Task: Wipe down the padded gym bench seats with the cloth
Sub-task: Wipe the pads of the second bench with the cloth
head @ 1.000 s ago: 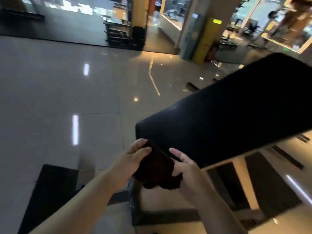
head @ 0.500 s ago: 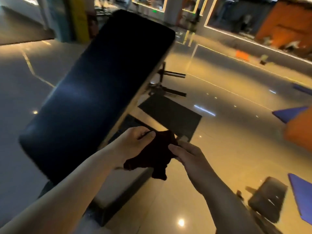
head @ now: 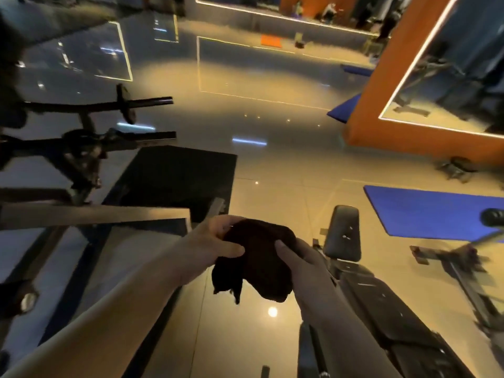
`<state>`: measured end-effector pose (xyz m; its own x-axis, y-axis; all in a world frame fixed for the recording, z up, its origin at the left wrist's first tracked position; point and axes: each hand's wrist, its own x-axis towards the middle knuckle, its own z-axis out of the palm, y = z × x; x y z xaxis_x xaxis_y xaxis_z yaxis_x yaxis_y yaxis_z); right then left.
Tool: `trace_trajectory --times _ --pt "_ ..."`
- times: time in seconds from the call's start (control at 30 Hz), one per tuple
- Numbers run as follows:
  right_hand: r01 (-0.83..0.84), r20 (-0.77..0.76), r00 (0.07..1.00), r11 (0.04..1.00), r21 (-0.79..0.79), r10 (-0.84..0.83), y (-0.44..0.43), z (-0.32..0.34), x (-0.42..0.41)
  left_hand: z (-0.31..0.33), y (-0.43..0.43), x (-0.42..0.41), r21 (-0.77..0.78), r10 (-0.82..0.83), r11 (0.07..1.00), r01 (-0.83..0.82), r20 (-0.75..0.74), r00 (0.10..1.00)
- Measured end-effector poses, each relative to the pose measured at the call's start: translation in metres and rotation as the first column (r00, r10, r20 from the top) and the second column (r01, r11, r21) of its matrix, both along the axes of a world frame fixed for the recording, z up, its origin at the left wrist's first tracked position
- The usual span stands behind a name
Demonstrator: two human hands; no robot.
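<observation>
Several fingers (head: pixel 229 248) pinch cloth (head: pixel 263 261) — bunched between.

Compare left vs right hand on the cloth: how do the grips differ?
1. The left hand sits higher, at the upper left edge of the cloth; the right hand is lower, on its right side.
2. The left thumb lies across the cloth's front, pointing right; the right thumb points up along it.
3. Loose corners hang below the left hand; the bulk bunches by the right hand.
Shared: both pinch the cloth, which is in the air, off any pad.

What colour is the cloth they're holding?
The cloth looks very dark brown, almost black; head view.
</observation>
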<state>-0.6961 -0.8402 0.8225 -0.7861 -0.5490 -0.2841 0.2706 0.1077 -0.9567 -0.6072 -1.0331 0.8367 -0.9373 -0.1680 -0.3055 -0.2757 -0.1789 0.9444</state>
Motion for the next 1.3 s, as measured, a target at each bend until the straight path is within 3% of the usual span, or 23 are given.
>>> trace_trajectory --times 0.17,0.33,0.57,0.9,1.3 --pt "0.255 0.077 0.963 0.966 0.038 -0.257 0.024 -0.026 -0.025 -0.018 0.021 -0.062 -0.205 0.010 0.979 0.016 0.129 0.992" --pt "0.497 0.081 0.861 0.864 0.078 -0.502 0.023 -0.042 -0.042 -0.033 0.027 -0.120 -0.263 -0.116 0.954 0.147 0.129 0.985" --pt "0.768 0.007 0.633 0.630 0.114 -0.774 -0.003 -0.038 -0.060 -0.040 0.023 -0.184 -0.130 -0.362 0.909 0.397 0.226 0.904" --pt "0.920 -0.147 0.332 0.286 0.267 -0.932 0.042 -0.051 -0.037 -0.062 0.075 -0.228 -0.120 -0.673 0.733 0.669 0.017 0.740" --pt "0.968 -0.078 0.014 -0.006 0.251 -0.997 0.128 -0.101 -0.045 -0.107 0.206 -0.284 -0.302 -0.839 0.479 0.824 0.118 0.531"
